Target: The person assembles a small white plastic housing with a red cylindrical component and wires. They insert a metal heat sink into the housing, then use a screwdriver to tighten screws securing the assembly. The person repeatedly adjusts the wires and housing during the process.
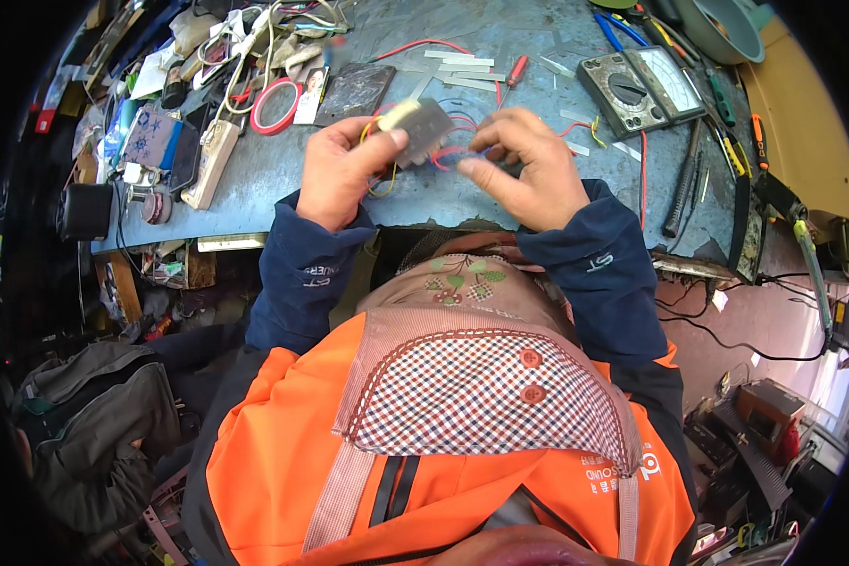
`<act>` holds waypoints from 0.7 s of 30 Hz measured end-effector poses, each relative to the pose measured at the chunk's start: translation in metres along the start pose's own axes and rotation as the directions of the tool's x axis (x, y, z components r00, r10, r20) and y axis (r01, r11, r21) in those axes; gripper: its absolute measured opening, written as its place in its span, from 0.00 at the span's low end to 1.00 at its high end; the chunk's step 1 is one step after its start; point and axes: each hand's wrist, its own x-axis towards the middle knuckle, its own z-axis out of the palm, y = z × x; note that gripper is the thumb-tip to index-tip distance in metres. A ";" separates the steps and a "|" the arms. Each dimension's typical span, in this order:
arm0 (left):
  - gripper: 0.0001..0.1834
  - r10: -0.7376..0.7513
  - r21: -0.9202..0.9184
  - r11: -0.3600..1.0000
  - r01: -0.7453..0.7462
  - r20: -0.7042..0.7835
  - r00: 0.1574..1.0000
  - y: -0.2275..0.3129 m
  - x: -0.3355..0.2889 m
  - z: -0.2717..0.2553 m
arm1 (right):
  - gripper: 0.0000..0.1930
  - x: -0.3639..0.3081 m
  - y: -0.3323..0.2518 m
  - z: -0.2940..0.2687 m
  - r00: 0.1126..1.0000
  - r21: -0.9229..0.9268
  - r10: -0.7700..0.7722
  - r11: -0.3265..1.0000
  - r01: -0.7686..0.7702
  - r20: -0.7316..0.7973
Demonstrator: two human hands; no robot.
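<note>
Grey part (421,123) w/ wires (451,151) betw. hands, underside hidden

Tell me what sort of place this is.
Probably an electronics repair bench: an analog multimeter, screwdrivers and loose red wires lie on the worn blue worktop.

Packages and a meter face on the cluttered blue bench

A grey analogue multimeter (640,88) with a pale dial window lies at the right; a small portrait card (309,94) stands left of centre, and a blue snowflake-patterned pouch (151,137) sits further left.
</note>
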 end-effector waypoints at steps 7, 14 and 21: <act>0.17 -0.089 -0.382 0.923 0.043 -0.102 0.991 0.017 0.012 -0.019 | 0.19 0.002 0.007 0.006 0.908 0.347 0.203 0.935 -0.069 -0.367; 0.16 -0.230 -0.568 0.791 0.226 0.066 0.971 0.010 0.008 0.000 | 0.22 0.003 -0.021 0.020 0.976 0.298 0.196 0.941 -0.160 -0.096; 0.14 -0.263 -0.458 0.835 0.306 0.156 0.952 -0.010 -0.008 0.036 | 0.39 0.032 0.004 0.034 0.955 0.449 0.295 0.849 -0.280 0.037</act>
